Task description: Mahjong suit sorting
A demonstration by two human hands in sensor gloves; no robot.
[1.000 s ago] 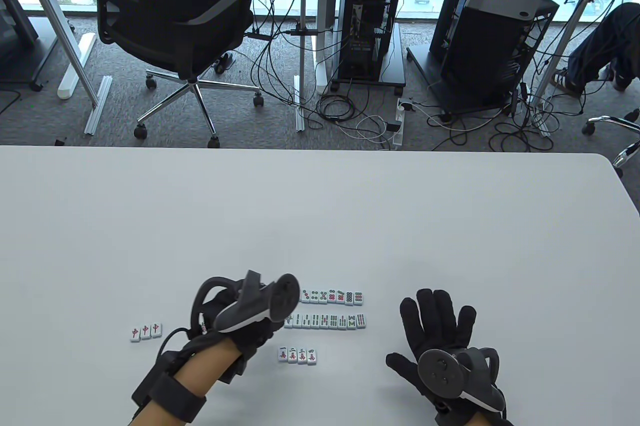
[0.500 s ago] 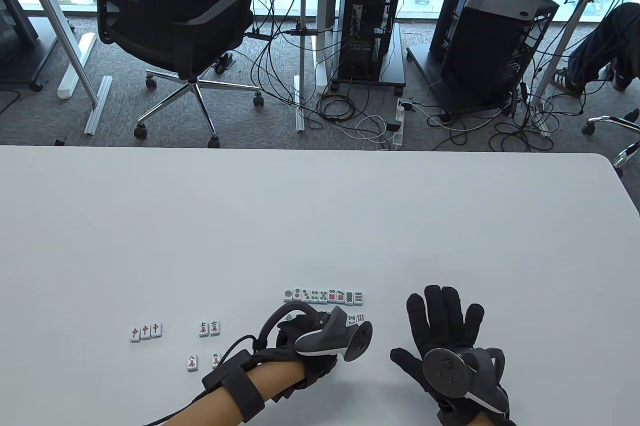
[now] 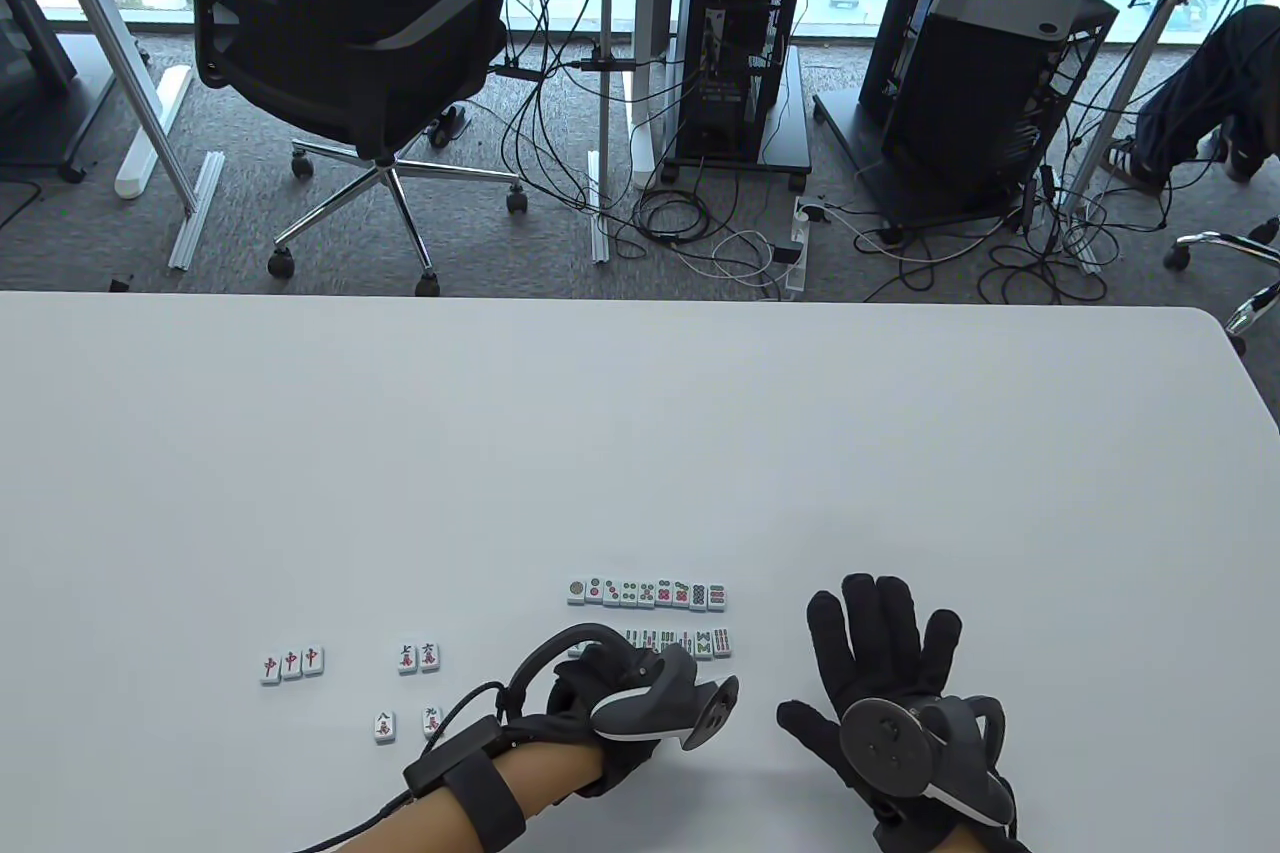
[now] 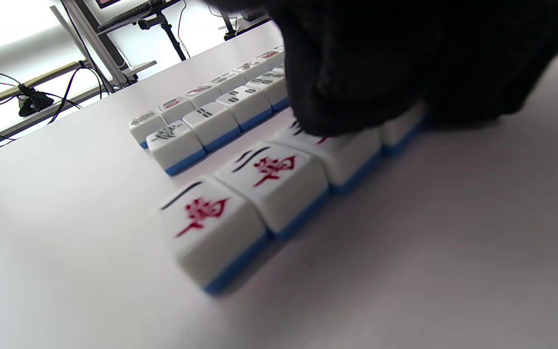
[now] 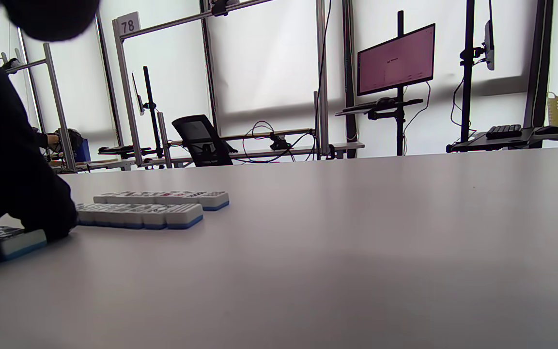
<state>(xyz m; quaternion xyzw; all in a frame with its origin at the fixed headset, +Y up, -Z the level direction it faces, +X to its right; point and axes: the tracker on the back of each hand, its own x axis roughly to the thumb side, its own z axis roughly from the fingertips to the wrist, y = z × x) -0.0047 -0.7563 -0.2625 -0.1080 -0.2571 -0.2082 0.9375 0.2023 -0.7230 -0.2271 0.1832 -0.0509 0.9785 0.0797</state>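
Observation:
My left hand (image 3: 612,683) is curled over the row of character tiles (image 4: 240,194) near the table's front edge. In the left wrist view its fingertips (image 4: 356,97) press on the third tile and the ones beyond it; any grip on a tile is hidden. The one and two character tiles show uncovered. Behind them lie the bamboo row (image 3: 690,641) and the dots row (image 3: 648,593). Several loose character tiles (image 3: 417,657) lie to the left. My right hand (image 3: 880,653) lies flat on the table with fingers spread, holding nothing.
Three red dragon tiles (image 3: 291,662) sit in a row at the far left. The white table (image 3: 640,453) stretches bare behind the tiles. In the right wrist view the left hand (image 5: 22,194) blocks the near end of the rows (image 5: 162,203).
My left hand moved right from over the loose character tiles to the character row, uncovering the loose tiles, then settled slightly lower. My right hand barely moved.

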